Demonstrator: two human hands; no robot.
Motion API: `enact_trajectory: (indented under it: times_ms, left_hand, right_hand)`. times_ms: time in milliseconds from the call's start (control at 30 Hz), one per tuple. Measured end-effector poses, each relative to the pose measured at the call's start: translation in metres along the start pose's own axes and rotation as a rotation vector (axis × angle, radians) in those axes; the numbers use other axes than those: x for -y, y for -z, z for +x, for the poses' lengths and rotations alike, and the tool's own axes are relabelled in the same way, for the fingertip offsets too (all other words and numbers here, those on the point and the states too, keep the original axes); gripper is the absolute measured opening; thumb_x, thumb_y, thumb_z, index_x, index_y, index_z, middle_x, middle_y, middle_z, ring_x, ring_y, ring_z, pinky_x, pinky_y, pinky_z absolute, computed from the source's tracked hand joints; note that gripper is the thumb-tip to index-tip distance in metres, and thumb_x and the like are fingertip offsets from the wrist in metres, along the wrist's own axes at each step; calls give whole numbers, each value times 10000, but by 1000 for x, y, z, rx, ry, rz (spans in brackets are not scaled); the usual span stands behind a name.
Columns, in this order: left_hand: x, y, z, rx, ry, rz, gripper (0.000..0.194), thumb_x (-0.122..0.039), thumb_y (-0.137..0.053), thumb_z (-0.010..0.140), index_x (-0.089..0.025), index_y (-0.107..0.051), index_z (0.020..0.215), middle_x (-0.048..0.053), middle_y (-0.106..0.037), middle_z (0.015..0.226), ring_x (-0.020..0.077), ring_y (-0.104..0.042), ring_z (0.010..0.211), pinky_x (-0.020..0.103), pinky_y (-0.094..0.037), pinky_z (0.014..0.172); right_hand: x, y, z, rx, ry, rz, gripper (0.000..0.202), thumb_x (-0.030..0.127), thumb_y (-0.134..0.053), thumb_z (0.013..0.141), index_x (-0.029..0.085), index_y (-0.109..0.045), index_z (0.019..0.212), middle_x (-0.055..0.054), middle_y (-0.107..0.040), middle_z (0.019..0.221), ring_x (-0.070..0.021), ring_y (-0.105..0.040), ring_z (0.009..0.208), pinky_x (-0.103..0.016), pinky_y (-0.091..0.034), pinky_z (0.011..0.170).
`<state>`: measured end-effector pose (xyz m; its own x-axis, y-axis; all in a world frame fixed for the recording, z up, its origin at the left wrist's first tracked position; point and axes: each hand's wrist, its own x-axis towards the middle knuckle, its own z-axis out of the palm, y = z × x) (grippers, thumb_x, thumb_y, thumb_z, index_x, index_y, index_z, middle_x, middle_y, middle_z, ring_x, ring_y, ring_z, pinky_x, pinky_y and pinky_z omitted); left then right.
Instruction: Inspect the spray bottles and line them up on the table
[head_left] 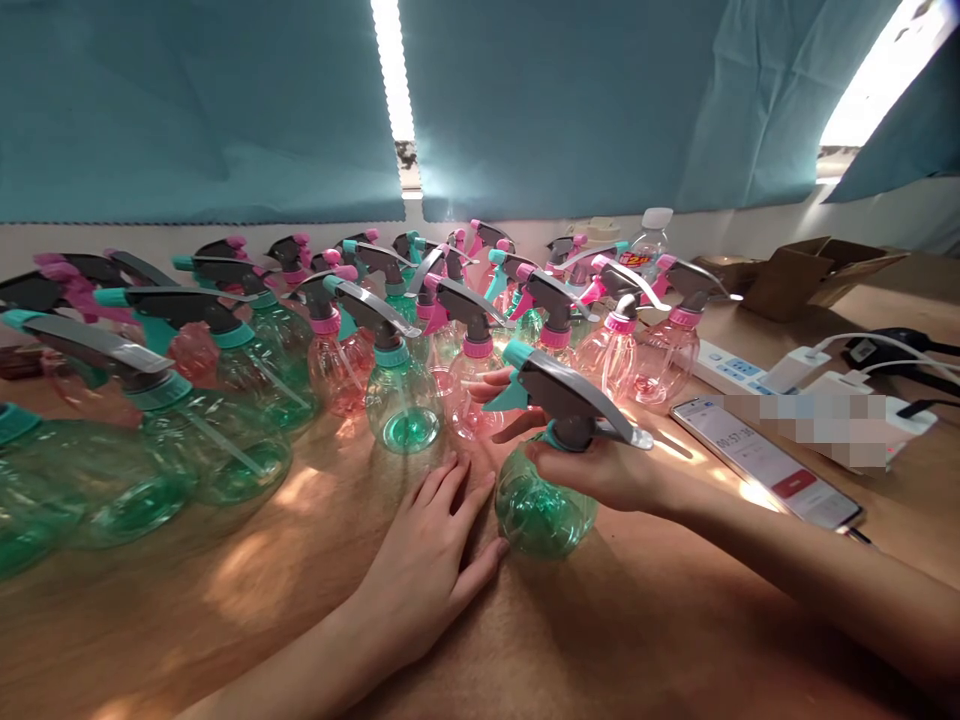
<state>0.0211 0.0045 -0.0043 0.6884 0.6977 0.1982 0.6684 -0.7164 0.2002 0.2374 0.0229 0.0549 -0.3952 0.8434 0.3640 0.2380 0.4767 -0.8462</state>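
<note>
My right hand (pixel 600 478) is closed round the neck of a green spray bottle (pixel 544 520) with a grey and teal trigger head. The thumb crosses the near side, and some fingertips show beyond the bottle's left side. The bottle is upright; whether its base touches the table I cannot tell. Flat on the table, just left of that bottle, lies my left hand (pixel 429 545), open and holding nothing. Beyond its fingertips stands another green spray bottle (pixel 405 400). A pink spray bottle (pixel 476 400) stands behind the right hand's fingers, partly hidden.
Rows of green and pink spray bottles (pixel 255 385) fill the left and back of the wooden table (pixel 300 620). To the right are a phone (pixel 765 460), a power strip (pixel 739 368) with white plugs and cables, and a cardboard box (pixel 795 275). Blue curtains (pixel 570 110) hang behind.
</note>
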Motion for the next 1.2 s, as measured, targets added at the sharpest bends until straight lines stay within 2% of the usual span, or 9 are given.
enact_trajectory:
  times_ms: [200, 333, 500, 633, 733, 833, 967, 1200]
  left_hand:
    - [1, 0, 0, 8, 1, 4, 542, -352, -547, 947, -103, -444, 1418, 199, -426, 1464, 365, -366, 1348, 549, -367, 1069]
    - [1, 1, 0, 0, -2, 9, 532, -370, -534, 955, -111, -457, 1413, 194, -435, 1458, 360, -357, 1355, 547, -366, 1070]
    - [2, -4, -2, -17, -2, 18, 533, -395, -519, 961, -138, -448, 1423, 176, -413, 1480, 347, -351, 1357, 538, -366, 1069]
    - [4, -9, -3, -64, -7, 10, 544, -425, -500, 965, -174, -421, 1441, 151, -419, 1480, 332, -350, 1357, 527, -365, 1070]
    - [5, -10, -4, -63, -12, 12, 550, -433, -491, 969, -172, -413, 1446, 154, -418, 1479, 329, -345, 1360, 519, -365, 1072]
    - [5, -10, -4, -65, -9, 11, 555, -429, -495, 966, -166, -413, 1448, 156, -416, 1481, 332, -345, 1360, 516, -363, 1075]
    - [5, -10, -4, -57, 3, 11, 546, -432, -500, 963, -161, -435, 1434, 159, -418, 1480, 337, -347, 1360, 518, -366, 1073]
    - [2, -5, -3, -39, 8, 10, 536, -419, -509, 958, -161, -446, 1423, 159, -431, 1473, 344, -364, 1351, 533, -370, 1068]
  right_hand:
    - [-5, -1, -2, 4, 18, 23, 619, 45, -518, 753, 322, -537, 1306, -6, -621, 1292, -151, -680, 969, -289, -577, 801]
    - [-2, 1, 0, 21, -40, -14, 527, 85, -529, 754, 284, -577, 1240, -22, -692, 1101, -169, -684, 913, -271, -563, 695]
    - [12, 3, 5, -27, 29, 17, 419, 126, -503, 703, 226, -626, 1092, -20, -692, 920, -155, -675, 760, -284, -560, 670]
    - [9, 4, 1, -78, 22, -87, 271, 153, -540, 710, 220, -634, 955, -14, -665, 855, -189, -641, 854, -302, -535, 691]
    - [3, 6, -3, -82, -40, -122, 249, 154, -560, 723, 230, -631, 949, -6, -620, 751, -216, -615, 891, -299, -515, 656]
    - [1, 6, -3, -98, -35, -125, 231, 137, -565, 708, 228, -632, 910, 4, -572, 675, -216, -605, 861, -291, -504, 634]
    - [7, 3, 1, -111, -33, -95, 286, 116, -551, 683, 225, -635, 935, 10, -577, 684, -187, -602, 770, -284, -499, 616]
    - [1, 2, -1, -50, -69, -37, 340, 113, -535, 754, 255, -641, 1044, 21, -596, 670, -171, -600, 690, -318, -527, 647]
